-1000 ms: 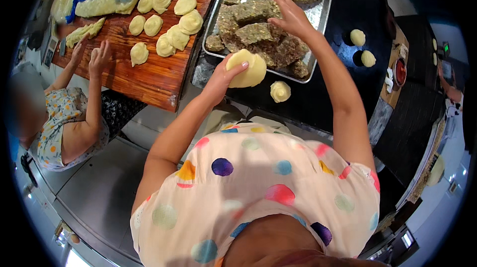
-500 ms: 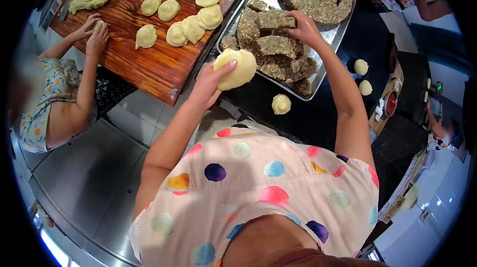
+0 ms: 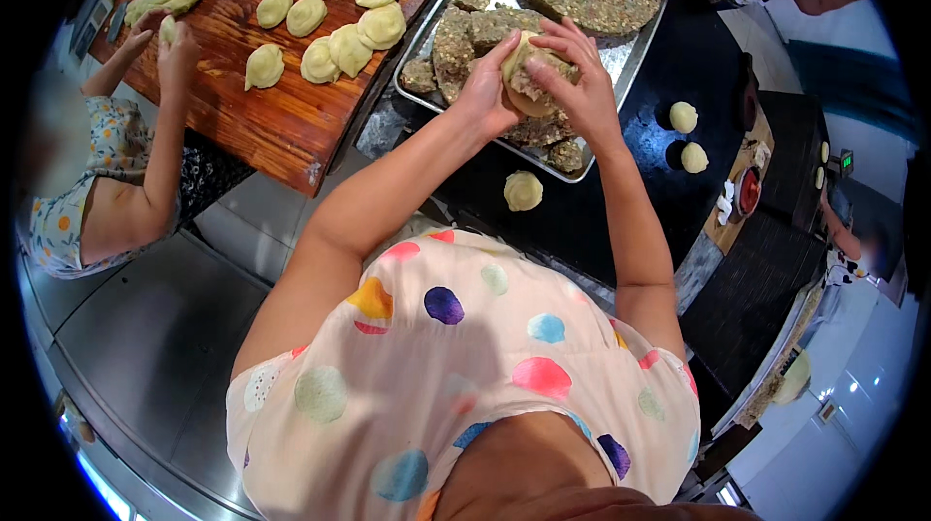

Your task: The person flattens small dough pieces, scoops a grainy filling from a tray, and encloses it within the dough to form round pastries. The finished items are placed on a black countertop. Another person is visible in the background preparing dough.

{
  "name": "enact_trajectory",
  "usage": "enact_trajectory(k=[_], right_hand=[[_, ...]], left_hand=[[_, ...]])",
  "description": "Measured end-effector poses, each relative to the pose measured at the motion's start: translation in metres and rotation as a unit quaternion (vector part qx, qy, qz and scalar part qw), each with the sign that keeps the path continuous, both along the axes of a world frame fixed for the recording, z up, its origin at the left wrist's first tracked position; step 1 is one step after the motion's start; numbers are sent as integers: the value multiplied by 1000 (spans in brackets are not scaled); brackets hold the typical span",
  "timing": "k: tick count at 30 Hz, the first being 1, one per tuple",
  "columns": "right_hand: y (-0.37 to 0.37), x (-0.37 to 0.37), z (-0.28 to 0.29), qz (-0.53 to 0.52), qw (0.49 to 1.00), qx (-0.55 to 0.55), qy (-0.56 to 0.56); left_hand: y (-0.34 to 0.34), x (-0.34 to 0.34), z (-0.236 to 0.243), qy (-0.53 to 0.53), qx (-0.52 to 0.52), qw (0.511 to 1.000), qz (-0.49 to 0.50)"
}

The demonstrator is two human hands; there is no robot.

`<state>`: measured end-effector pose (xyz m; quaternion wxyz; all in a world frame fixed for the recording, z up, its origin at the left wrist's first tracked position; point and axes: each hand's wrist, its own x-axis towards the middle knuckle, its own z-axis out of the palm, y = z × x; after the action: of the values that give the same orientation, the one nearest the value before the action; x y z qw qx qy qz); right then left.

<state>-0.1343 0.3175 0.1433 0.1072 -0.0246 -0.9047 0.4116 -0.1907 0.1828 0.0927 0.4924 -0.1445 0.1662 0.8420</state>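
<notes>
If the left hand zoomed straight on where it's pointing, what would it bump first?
Probably the bare right hand, just across the round, pale-yellow dough that the left hand holds; depth is hard to judge here.

The person wears a loose cream-pink top [image 3: 465, 346] scattered with big round spots: deep purple [image 3: 444, 306], coral pink [image 3: 541, 377], sky blue [image 3: 546, 328], mustard [image 3: 370, 299] and grey-green [image 3: 320, 395]. Its neckline [image 3: 529, 414] curves wide and round. The sleeves are short; a white patch at the left shoulder [image 3: 260, 388] looks like pierced lace, though detail is soft there. Forearms, left hand [image 3: 495, 94] and right hand [image 3: 582, 80] are bare
</notes>
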Motion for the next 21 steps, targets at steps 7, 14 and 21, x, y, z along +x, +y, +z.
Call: enact_trajectory(k=[7,14,21], right_hand=[[20,5,-26,-10,976,-208,-64],[13,8,-6,-167,883,-436,35],[-9,1,-30,-208,691,-687,92]], left_hand=[[12,14,19,45,21,998,-25],[28,2,18,7,-18,1000,-22],[49,7,23,26,-8,998,53]])
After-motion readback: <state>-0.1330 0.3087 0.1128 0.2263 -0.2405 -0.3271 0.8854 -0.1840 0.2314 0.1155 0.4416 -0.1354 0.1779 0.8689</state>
